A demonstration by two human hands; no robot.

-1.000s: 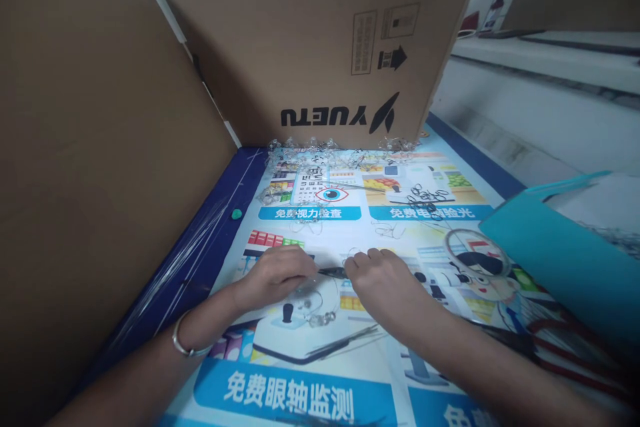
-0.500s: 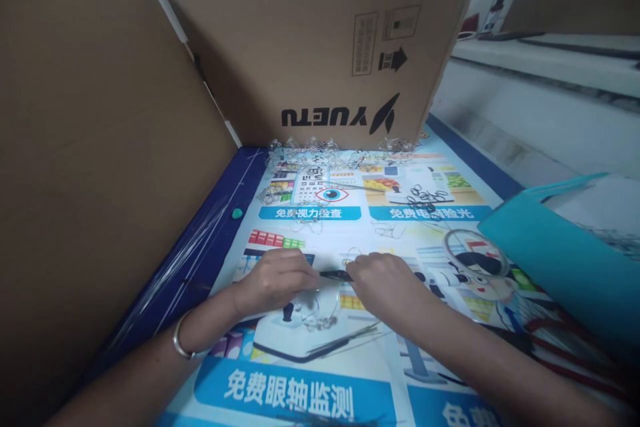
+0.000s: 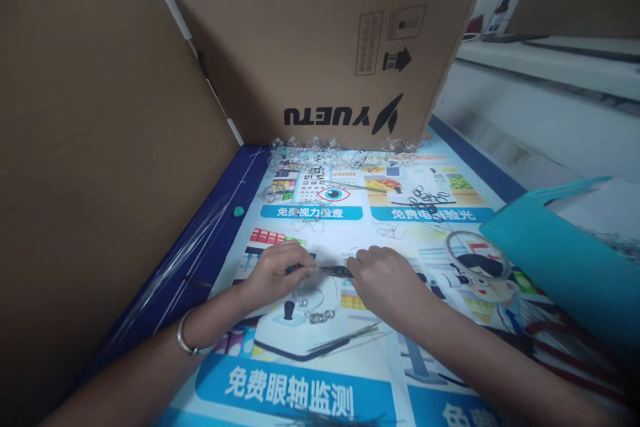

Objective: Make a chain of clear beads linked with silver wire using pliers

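Observation:
My right hand point(image 3: 383, 278) is closed around dark pliers point(image 3: 336, 271), whose jaws point left toward my left hand point(image 3: 280, 272). The fingers of my left hand are pinched at the tip of the pliers. A thin wire loop with clear beads point(image 3: 321, 315) hangs just under those fingers, and its upper end runs up to the pinch. Below it, a bundle of thin straight wires point(image 3: 345, 339) lies on the printed sheet point(image 3: 295, 383).
Clear beaded wire pieces point(image 3: 345, 157) line the foot of a cardboard panel point(image 3: 320, 47). Dark wire rings point(image 3: 427, 199) lie at the back right. A roll of clear tape point(image 3: 477, 255) and a teal box point(image 3: 565, 247) are on the right, a green lump point(image 3: 239, 211) on the left.
The beaded loop has swung and its beads now hang slightly higher and clearer. My left hand's fingers have shifted a little at the pliers' tip. The view has moved slightly.

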